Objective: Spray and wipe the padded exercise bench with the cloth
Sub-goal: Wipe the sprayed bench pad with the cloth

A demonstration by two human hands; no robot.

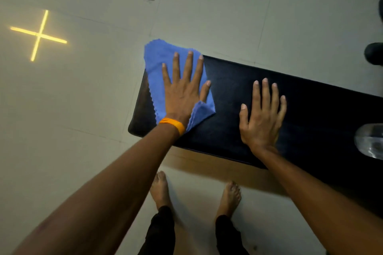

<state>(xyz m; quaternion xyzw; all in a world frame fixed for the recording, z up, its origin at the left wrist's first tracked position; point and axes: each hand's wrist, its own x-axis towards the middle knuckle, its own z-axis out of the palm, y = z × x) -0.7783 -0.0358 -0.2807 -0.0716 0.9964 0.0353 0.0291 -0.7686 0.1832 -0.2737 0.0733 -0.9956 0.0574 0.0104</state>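
Dim, greenish light all round, a bright yellow cross of glare (39, 35) glowing on the floor (83, 99) at left, a warm patch beneath the bench (310, 114), a clear object (371, 141) smeared out of focus at the right edge, and wide-angle stretch pulling the bottom corners.

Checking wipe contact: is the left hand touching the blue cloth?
Touching. Head view: the left hand lies flat, fingers spread, on the blue cloth.

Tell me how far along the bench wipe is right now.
Spraying seems done: neither hand holds a bottle; a clear container sits at the right edge. In hand: the left hand presses the blue cloth flat on the padded bench, at its end; the right hand rests flat on the padding. Left, likely: wiping the stretch toward the right.
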